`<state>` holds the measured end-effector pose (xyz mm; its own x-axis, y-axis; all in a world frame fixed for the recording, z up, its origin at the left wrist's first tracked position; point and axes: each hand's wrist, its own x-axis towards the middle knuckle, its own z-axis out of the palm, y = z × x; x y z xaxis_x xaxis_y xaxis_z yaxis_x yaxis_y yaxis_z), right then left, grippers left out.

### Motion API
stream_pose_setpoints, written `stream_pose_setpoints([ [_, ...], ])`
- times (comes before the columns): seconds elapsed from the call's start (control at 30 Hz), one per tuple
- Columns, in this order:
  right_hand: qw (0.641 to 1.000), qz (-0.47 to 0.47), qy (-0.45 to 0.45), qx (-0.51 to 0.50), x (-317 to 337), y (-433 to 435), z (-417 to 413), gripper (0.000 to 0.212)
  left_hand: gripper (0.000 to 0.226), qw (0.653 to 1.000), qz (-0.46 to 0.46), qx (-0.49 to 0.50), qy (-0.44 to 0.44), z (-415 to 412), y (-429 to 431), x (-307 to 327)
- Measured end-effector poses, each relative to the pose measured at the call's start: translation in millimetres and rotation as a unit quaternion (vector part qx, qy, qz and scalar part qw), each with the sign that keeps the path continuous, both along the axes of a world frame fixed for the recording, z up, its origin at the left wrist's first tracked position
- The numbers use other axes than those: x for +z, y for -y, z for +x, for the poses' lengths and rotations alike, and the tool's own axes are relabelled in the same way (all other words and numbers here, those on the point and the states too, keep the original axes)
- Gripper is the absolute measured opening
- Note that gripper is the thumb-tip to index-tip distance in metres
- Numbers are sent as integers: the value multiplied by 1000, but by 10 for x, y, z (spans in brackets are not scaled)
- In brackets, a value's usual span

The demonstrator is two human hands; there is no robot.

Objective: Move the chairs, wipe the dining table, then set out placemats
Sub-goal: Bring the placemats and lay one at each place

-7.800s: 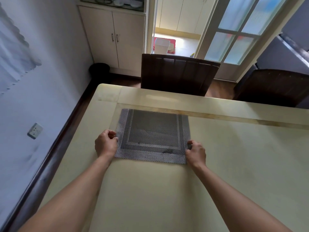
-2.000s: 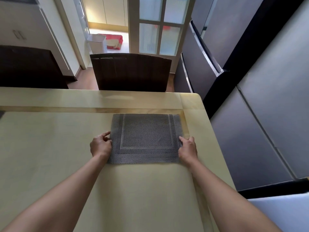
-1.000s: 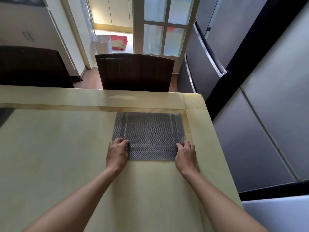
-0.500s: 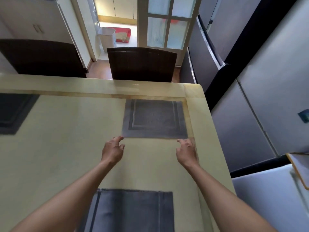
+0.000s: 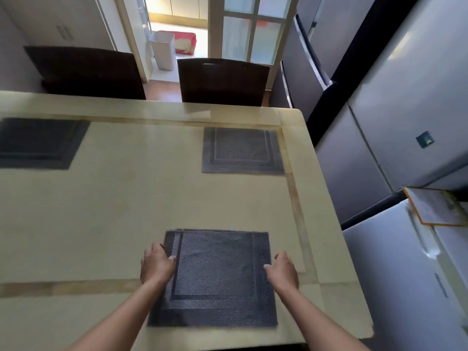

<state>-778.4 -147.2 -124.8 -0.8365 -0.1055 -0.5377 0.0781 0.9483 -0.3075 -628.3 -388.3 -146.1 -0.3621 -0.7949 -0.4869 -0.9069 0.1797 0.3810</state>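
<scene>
**Both hands are meeting the near placemat at its sides**

The near placemat, a dark grey woven one with a framed border, is lying flat on the cream dining table right between the two hands. The left hand is resting on the mat's left border, its fingers lying fairly straight and its thumb sitting on the weave; it is pressing rather than grasping. The right hand is touching the mat's right edge with bent fingertips. Whether it is pinching the edge or only touching it cannot be told.

Well ahead of the right hand, a far placemat of the same kind is lying flat on the table. A third placemat is lying far ahead and well off to the left of the left hand, blurred at the picture's edge.

Beyond the table, a dark chair is standing ahead of both hands, and a second dark chair is standing to its left. A grey refrigerator is rising out past the right hand. Farther ahead, a white bin is sitting in an open doorway.
</scene>
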Motion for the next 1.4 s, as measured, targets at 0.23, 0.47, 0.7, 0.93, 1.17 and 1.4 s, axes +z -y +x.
stream_pose_setpoints([
  [0.23, 998, -15, 34, -60, -67, 3, 220, 35, 34, 997, 27, 75, -12, 182, -29, -30],
  [0.47, 997, -21, 14, -76, -44, -5, 252, 30, 24, 993, 25, 105, -40, 213, -87, -10],
  [0.7, 999, -5, -13, -51, 15, -8, 312, 8, 5, 994, 7, 88, -57, 208, -125, 63],
  [0.93, 997, -2, -62, -35, 119, 13, 356, 18, 7, 987, 20, 92, -127, 282, -80, 200],
  [1.17, 986, -83, -122, -75, 421, 78, 387, 11, 23, 921, 174, 191, -292, 387, 95, 453],
  [1.4, 959, -219, -145, -110, 777, 322, 459, 13, 34, 877, 247, 172, -375, 550, 365, 917],
])
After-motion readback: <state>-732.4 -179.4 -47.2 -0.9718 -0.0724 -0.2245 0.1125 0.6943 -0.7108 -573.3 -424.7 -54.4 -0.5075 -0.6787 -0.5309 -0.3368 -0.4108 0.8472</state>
